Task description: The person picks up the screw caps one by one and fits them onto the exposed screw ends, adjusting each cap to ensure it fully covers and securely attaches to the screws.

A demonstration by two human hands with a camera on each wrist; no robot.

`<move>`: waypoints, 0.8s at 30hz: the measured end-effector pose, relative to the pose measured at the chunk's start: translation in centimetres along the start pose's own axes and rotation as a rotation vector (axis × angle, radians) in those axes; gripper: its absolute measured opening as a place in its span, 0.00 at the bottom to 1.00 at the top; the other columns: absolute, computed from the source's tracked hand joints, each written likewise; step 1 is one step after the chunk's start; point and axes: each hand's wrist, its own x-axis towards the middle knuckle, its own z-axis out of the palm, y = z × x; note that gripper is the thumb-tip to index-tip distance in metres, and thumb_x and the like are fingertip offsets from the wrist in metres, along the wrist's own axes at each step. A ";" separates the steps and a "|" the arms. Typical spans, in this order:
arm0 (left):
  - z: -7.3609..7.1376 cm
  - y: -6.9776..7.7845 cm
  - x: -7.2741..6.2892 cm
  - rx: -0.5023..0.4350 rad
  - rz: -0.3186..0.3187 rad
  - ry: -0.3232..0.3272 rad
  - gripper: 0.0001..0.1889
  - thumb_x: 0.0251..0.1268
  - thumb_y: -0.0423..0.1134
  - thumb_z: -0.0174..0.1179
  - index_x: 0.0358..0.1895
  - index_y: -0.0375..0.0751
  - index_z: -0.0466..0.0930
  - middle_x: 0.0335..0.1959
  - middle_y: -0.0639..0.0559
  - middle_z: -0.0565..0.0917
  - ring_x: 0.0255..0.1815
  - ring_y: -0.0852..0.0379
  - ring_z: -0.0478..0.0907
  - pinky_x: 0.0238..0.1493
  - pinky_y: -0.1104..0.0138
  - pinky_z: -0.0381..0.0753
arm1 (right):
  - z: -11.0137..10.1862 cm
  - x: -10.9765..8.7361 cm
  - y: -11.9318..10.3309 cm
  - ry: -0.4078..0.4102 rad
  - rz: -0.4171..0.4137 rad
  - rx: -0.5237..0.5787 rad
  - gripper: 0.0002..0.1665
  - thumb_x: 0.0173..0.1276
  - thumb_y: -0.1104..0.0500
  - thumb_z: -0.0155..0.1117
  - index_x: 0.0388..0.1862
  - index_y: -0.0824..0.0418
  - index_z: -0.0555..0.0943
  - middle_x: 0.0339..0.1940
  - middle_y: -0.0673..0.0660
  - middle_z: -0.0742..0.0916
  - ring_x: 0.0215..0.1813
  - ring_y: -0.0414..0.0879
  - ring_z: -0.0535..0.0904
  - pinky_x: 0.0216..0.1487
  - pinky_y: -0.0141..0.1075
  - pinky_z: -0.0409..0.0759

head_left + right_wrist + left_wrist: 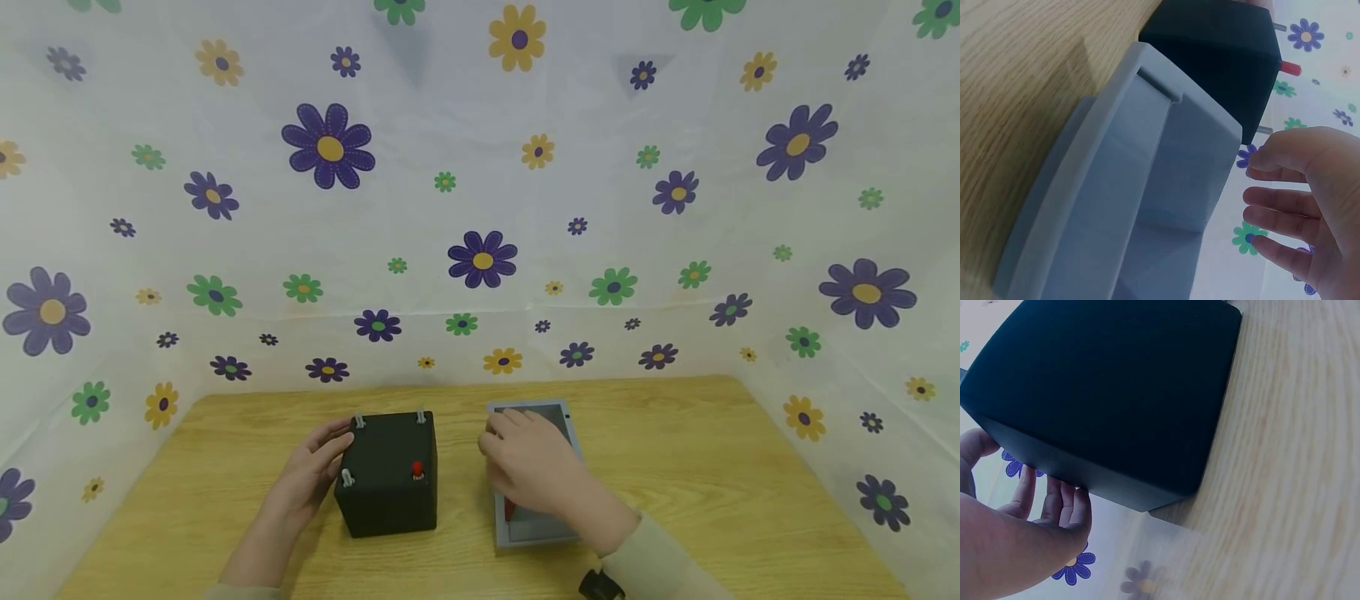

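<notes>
A black box (390, 475) stands on the wooden table, with metal posts at three of its top corners and a red-capped post (417, 470) at the near right one. My left hand (307, 471) rests its fingertips against the box's left side; the left wrist view has the thumb and fingers (1079, 506) along its side. To the right lies a grey tray (517, 540), with my right hand (536, 462) above it, covering much of its inside. A red thing (509, 508) shows partly beneath that hand. In the right wrist view the fingers (1282, 209) are loosely bent, with nothing visible in them.
The wooden table (675, 467) reaches back to a white flower-printed cloth (600, 225), which surrounds it on the back and both sides. A narrow strip of table lies between the box and the tray. A black band (600, 585) is on the right wrist.
</notes>
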 end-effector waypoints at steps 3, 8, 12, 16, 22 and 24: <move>0.0 0.0 0.0 -0.003 -0.005 -0.005 0.11 0.82 0.36 0.55 0.53 0.60 0.81 0.46 0.70 0.83 0.47 0.71 0.84 0.54 0.76 0.83 | 0.2 -0.3 0.2 0.012 0.009 -0.012 0.06 0.66 0.58 0.74 0.40 0.53 0.86 0.40 0.48 0.86 0.43 0.43 0.82 0.46 0.36 0.85; 0.1 0.1 0.1 0.000 -0.006 -0.007 0.12 0.83 0.35 0.54 0.52 0.60 0.81 0.45 0.70 0.83 0.47 0.71 0.84 0.54 0.76 0.83 | 0.6 -0.9 0.4 0.005 0.028 -0.012 0.10 0.65 0.56 0.78 0.43 0.53 0.86 0.41 0.48 0.85 0.44 0.43 0.82 0.45 0.38 0.84; 0.1 0.1 0.1 -0.003 0.000 -0.009 0.12 0.83 0.34 0.54 0.51 0.61 0.81 0.46 0.70 0.83 0.48 0.71 0.83 0.54 0.76 0.83 | 0.7 -1.2 0.5 -0.021 0.047 -0.008 0.10 0.65 0.55 0.77 0.43 0.52 0.87 0.40 0.48 0.85 0.43 0.43 0.81 0.45 0.37 0.83; 0.1 0.1 0.0 -0.002 0.006 -0.009 0.12 0.83 0.34 0.54 0.51 0.60 0.81 0.45 0.69 0.83 0.47 0.71 0.84 0.54 0.76 0.83 | 0.9 -1.5 0.5 -0.034 0.060 -0.008 0.10 0.65 0.54 0.78 0.43 0.52 0.87 0.41 0.48 0.85 0.42 0.43 0.81 0.44 0.37 0.83; 0.0 0.1 0.2 0.007 -0.013 -0.013 0.11 0.84 0.35 0.53 0.58 0.55 0.79 0.46 0.70 0.83 0.48 0.71 0.83 0.55 0.77 0.83 | 1.2 -1.8 0.7 -0.018 0.062 -0.011 0.10 0.65 0.54 0.79 0.41 0.52 0.86 0.40 0.48 0.85 0.43 0.43 0.81 0.46 0.38 0.84; 0.0 0.1 0.1 0.010 -0.013 -0.014 0.11 0.84 0.35 0.53 0.59 0.54 0.79 0.47 0.70 0.83 0.49 0.72 0.83 0.55 0.77 0.83 | 1.3 -1.9 0.7 -0.018 0.063 -0.013 0.10 0.65 0.54 0.79 0.40 0.52 0.85 0.39 0.48 0.85 0.41 0.43 0.81 0.45 0.38 0.83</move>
